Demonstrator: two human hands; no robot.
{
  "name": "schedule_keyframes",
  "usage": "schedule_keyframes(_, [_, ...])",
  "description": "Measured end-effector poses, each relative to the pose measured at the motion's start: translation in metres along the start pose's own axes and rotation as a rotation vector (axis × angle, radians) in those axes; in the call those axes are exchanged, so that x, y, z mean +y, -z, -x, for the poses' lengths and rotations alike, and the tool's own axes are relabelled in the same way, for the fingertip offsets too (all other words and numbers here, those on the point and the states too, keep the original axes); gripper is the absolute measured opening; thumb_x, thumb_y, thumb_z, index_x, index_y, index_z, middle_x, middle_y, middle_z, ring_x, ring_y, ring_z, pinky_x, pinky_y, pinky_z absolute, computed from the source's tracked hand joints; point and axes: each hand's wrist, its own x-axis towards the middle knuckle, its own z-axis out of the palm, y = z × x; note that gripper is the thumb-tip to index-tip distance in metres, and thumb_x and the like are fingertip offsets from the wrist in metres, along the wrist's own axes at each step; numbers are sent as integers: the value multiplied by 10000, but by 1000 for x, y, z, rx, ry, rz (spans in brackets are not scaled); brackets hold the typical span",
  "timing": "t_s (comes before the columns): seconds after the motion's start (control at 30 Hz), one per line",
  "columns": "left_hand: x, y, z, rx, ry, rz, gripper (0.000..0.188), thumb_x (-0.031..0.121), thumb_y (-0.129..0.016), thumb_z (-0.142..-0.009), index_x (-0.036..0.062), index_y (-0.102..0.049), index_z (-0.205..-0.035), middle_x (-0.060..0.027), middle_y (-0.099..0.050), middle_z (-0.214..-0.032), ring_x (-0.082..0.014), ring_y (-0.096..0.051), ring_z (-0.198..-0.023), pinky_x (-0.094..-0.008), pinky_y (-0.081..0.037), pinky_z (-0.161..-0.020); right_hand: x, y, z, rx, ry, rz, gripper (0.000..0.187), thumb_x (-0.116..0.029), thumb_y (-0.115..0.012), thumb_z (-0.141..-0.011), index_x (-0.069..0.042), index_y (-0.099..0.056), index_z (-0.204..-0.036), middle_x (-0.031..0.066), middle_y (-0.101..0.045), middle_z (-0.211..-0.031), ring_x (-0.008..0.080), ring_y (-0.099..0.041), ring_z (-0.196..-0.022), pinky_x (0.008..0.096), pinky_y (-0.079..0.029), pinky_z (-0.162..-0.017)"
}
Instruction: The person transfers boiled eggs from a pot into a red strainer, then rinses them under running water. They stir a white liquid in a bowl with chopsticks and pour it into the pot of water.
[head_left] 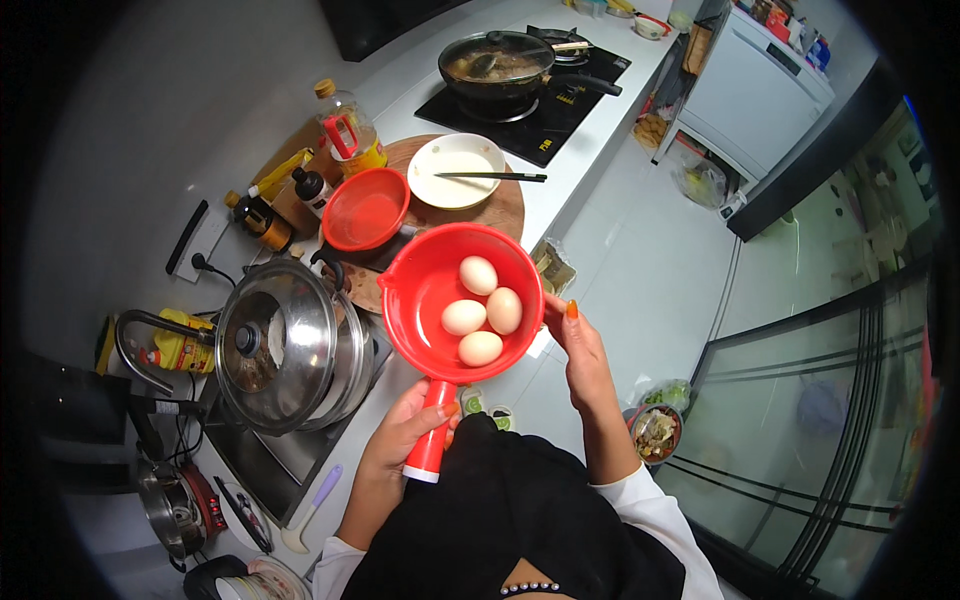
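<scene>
In front of me I hold a red plastic dipper (415, 290) with several pale brown eggs (463, 317) lying on its bottom. My left hand (397, 435) is wrapped round its white-tipped handle. On the other side, my right hand (583, 362) supports the bowl at its right rim, the fingertips partly hidden beneath the edge. Just beyond the dipper, a smaller red bowl (365, 212) rests on the round wooden board (512, 212). Beside it stands a white bowl (440, 165) with dark chopsticks (490, 177) across its rim.
A lidded steel pot (290, 340) stands by the sink (270, 455) at left. Farther off, a covered pan (495, 68) sits on the black cooktop (540, 140). Bottles (350, 130) line the wall. A purple-handled ladle (318, 500) lies nearby. At right is a glass door (800, 400).
</scene>
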Motion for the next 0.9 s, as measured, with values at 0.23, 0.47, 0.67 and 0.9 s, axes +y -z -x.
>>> schedule_keyframes(0.23, [25, 22, 2, 55, -59, 52, 427, 132, -620, -801, 12, -419, -1157, -57, -527, -828, -75, -540, -645, -181, -477, -559, -11, -8, -18, 45, -273, -394, 463, -312, -338, -962, 32, -428, -1258, 170, -516, -1249, 239, -515, -1142, 348, -397, -964])
schedule_keyframes(0.47, [38, 47, 4, 73, -121, 29, 455, 164, -616, -804, 7, -404, -1174, -74, -527, -822, -86, -538, -635, -185, -475, -562, -4, -23, -33, -41, -331, -627, 419, -212, -392, -937, 69, -419, -1246, 221, -503, -1242, 271, -529, -1132, 369, -427, -960])
schedule_keyframes(0.67, [48, 63, 5, 97, -98, 34, 481, 153, -604, -799, -7, -398, -1203, -70, -526, -805, -82, -523, -610, -179, -456, -553, 6, -42, -44, 34, -371, -612, 365, -109, -478, -901, 80, -440, -1211, 222, -529, -1203, 262, -557, -1086, 347, -443, -941])
schedule_keyframes(0.9, [66, 69, 4, 102, -83, 35, 476, 133, -591, -791, -11, -403, -1204, -63, -521, -786, -76, -513, -598, -175, -446, -555, 48, -41, -60, 322, -47, 52, 213, -53, -631, -823, 75, -590, -988, 112, -663, -924, 153, -636, -842, 232, -496, -741])
